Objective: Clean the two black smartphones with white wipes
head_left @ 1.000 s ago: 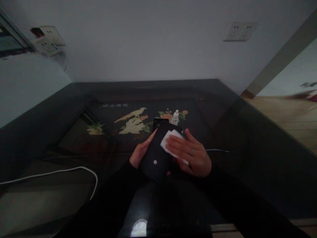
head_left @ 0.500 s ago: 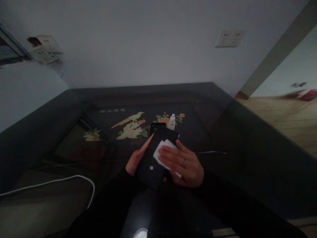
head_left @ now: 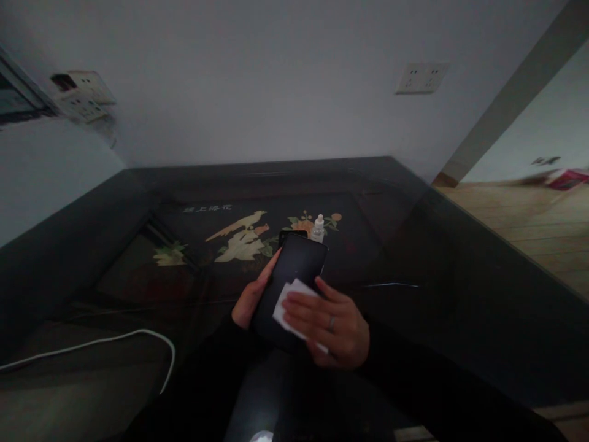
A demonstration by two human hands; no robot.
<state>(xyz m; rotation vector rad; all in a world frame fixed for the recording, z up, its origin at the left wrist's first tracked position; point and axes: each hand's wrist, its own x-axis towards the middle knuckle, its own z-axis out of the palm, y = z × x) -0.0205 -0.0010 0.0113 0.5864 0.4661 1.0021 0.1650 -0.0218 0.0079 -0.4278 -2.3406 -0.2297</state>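
My left hand (head_left: pixel 251 301) grips a dark phone (head_left: pixel 299 261) along its left edge, with the thumb stretched up that side. The phone is tilted, its smooth upper face showing a faint grey sheen. With my right hand (head_left: pixel 334 325), a ring on one finger, I press a folded white cloth or tissue (head_left: pixel 294 288) flat on the lower part of that face. Just behind the held phone, another black phone-like object (head_left: pixel 293 233) shows only its top edge. Beside it stands a small clear bottle with a white dropper-like cap (head_left: pixel 318 229).
A glossy black table (head_left: pixel 391 258) with an inlaid bird (head_left: pixel 242 224) and flowers reaches back to the wall. A white cable (head_left: pixel 138 333) curves across at the left. Wall sockets (head_left: pixel 421 78) are set above, and wooden flooring (head_left: pixel 519 227) lies at the right.
My right hand and the cloth have slid down and slightly left on the phone. The pale round logo seen before no longer shows; the cloth now lies about where it was.
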